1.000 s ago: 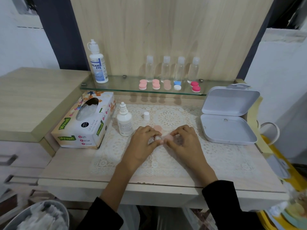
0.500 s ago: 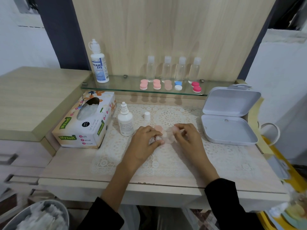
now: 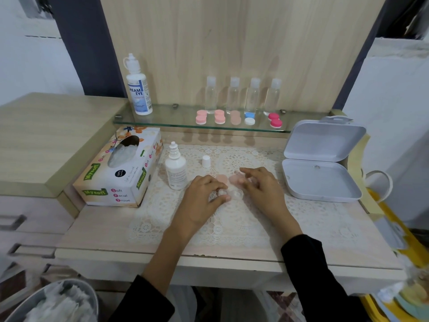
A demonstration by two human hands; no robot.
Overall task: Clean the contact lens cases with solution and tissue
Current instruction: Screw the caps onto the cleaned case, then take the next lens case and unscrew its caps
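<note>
Left hand (image 3: 202, 198) grip clamps the lens case (image 3: 234, 195); right hand (image 3: 263, 185) grip pinches its cap (image 3: 235, 180).

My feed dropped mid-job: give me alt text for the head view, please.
The left hand pinches a clear lens case on the lace mat; the right hand is at a blurred peach cap. Uncapped solution bottle and tissue box stand to their left.

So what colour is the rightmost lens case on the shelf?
Magenta pink lens case, seen in the head view.
</note>
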